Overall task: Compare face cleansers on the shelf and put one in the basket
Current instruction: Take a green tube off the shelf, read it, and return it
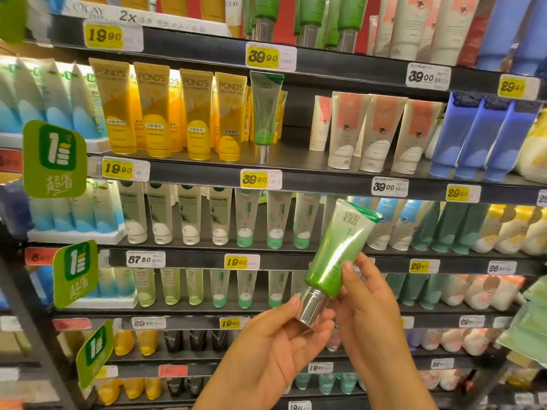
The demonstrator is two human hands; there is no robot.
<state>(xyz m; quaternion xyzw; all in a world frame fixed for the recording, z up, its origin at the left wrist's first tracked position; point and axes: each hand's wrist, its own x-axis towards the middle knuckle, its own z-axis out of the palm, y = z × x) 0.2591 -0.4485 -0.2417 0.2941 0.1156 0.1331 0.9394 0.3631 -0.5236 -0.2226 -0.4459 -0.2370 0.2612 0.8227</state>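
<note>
Shelves [296,170] behind; both hands hold glossy green tube [334,255].

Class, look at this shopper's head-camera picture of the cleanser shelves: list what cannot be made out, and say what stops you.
- Basket: not in the head view, outside the frame.
- Small print on the green tube: too small and glare-blurred.
- Silver cap: partly covered by left hand fingers.
- Tube's lower right side: behind right hand.
- Far-left blue tubes: labels blurred at the lens edge.
- Bottom shelf price tag: cut by the frame edge.
</note>
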